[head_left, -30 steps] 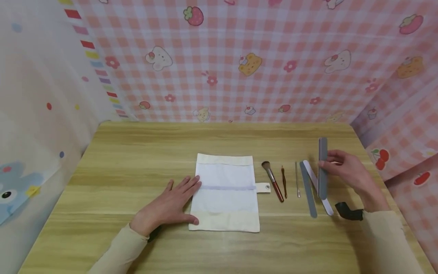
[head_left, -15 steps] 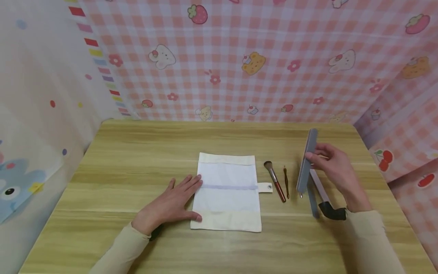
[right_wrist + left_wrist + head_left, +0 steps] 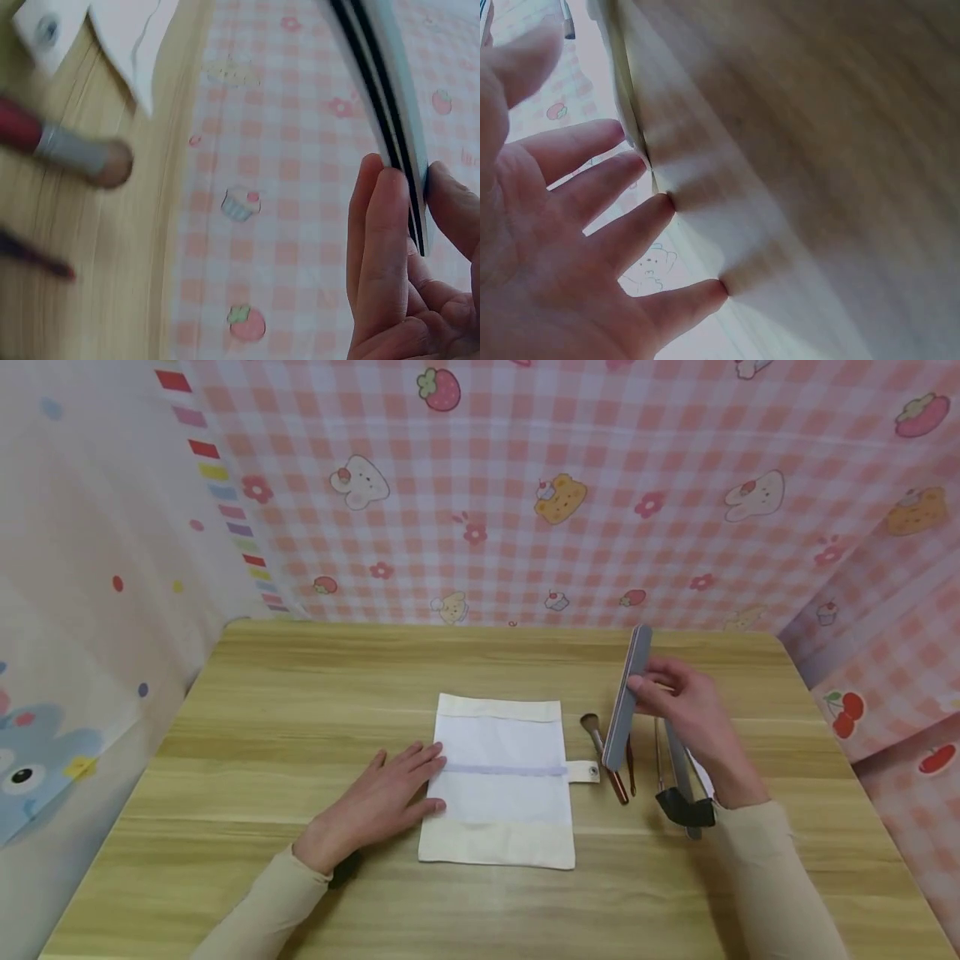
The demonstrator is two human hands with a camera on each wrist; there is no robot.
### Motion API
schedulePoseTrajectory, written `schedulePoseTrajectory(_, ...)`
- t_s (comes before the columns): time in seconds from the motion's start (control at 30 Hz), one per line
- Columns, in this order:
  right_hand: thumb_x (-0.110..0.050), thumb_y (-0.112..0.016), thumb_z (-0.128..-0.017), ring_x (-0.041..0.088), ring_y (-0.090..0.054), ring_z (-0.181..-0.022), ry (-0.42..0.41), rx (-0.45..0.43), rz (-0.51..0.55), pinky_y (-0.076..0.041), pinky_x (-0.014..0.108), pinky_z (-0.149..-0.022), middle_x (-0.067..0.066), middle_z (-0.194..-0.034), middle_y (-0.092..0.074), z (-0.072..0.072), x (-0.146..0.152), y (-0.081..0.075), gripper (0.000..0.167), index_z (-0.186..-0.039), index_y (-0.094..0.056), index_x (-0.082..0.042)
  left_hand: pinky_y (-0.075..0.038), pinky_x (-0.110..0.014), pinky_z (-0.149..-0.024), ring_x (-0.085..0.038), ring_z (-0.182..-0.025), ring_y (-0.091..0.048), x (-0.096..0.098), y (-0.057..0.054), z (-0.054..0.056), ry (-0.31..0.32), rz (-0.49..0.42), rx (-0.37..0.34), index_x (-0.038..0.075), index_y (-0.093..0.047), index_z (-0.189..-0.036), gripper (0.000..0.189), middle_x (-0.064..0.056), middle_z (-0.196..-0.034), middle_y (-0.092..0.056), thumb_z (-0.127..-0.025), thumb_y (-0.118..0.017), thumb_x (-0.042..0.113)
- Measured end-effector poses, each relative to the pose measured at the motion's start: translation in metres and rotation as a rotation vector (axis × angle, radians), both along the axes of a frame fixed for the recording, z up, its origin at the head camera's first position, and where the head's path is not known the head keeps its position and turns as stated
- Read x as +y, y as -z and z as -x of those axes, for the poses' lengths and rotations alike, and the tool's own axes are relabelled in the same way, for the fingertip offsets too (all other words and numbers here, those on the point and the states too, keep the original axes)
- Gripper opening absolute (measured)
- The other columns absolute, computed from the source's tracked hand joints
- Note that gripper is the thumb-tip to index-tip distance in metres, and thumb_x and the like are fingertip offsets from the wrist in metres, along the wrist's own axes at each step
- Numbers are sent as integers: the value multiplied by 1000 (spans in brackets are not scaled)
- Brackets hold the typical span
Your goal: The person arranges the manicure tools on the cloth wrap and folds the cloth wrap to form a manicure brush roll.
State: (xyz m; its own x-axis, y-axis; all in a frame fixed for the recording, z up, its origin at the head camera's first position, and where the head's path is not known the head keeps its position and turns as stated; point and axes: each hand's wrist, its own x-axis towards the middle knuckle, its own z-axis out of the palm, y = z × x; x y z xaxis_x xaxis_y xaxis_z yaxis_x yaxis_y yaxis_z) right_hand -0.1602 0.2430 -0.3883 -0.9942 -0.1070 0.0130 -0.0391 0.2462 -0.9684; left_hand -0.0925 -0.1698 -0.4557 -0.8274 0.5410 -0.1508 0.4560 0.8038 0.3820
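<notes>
My right hand (image 3: pixel 690 718) pinches a thick grey nail file (image 3: pixel 628 693) between thumb and fingers, tilted and raised above the table. Its black-and-white layered edge faces the right wrist view. Under and beside it lie a makeup brush (image 3: pixel 590 723) with a red-brown handle and a slim brown tool (image 3: pixel 632 772). My left hand (image 3: pixel 367 814) lies with fingers spread at the left edge of an unfolded cream-and-white fabric pouch (image 3: pixel 498 845); in the left wrist view its fingertips (image 3: pixel 664 204) touch down along that edge.
Right of the brown tool lie a thin metal rod (image 3: pixel 659 752) and a flat grey nail file (image 3: pixel 677 760), with a white file (image 3: pixel 703 777) partly hidden by the right wrist. The pouch's snap tab (image 3: pixel 582 772) points toward the brush. Patterned cloth (image 3: pixel 480 460) hangs behind the wooden table (image 3: pixel 300 693).
My right hand has carried the thick nail file leftward, from over the other files to over the brush and brown tool. The left hand stays at the pouch's edge, its thumb slightly shifted.
</notes>
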Motion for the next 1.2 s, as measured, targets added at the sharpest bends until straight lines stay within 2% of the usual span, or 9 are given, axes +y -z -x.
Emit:
schedulePoseTrajectory(0.27, -18, -66, -103, 11, -73, -86, -30, 5, 56, -61, 30, -83, 2, -104, -69, 6, -31, 1, 46, -133, -52, 13, -26, -73, -114, -35, -152, -33, 0, 1, 0, 0, 1, 15, 6, -50, -153, 61, -9, -165, -38, -103, -64, 38)
schedulePoseTrajectory(0.57, -21, -66, -103, 13, -74, -87, 12, 29, 104, -61, 29, -83, 6, -104, -71, 11, -61, 7, 44, -133, -56, 9, -29, -71, -114, -34, -150, -37, 2, -1, 2, -18, 19, 26, 4, -51, -152, 62, -8, -162, -43, -102, -66, 37)
schedulePoseTrajectory(0.67, -21, -65, -104, 13, -74, -87, 11, 21, 101, -61, 29, -83, 11, -107, -71, 13, -71, 10, 43, -134, -56, 8, -34, -70, -111, -36, -147, -42, 2, -1, 2, -5, 10, 69, 2, -55, -148, 58, -11, -158, -48, -102, -67, 34)
schedulePoseTrajectory(0.9, -19, -65, -103, 15, -74, -87, -2, -2, 129, -61, 31, -84, 19, -113, -69, 18, -90, 14, 42, -135, -56, 7, -47, -54, -108, -38, -129, -58, 4, -1, 8, 79, -25, 233, -3, -67, -133, 42, -20, -141, -61, -100, -71, 21)
schedulePoseTrajectory(1.07, -12, -65, -102, 16, -74, -84, -17, 1, 170, -62, 33, -82, 19, -106, -70, 22, -105, 17, 37, -131, -57, 9, -51, -49, -103, -36, -119, -63, 3, -1, 18, 96, -68, 253, -4, -71, -125, 30, -18, -130, -66, -100, -70, 12)
schedulePoseTrajectory(1.2, -13, -66, -102, 19, -74, -86, -21, -25, 197, -62, 34, -83, 20, -107, -69, 24, -115, 19, 37, -131, -57, 8, -54, -46, -98, -33, -111, -64, 0, 0, 26, 129, -106, 271, -2, -75, -117, 20, -14, -121, -68, -99, -69, 5)
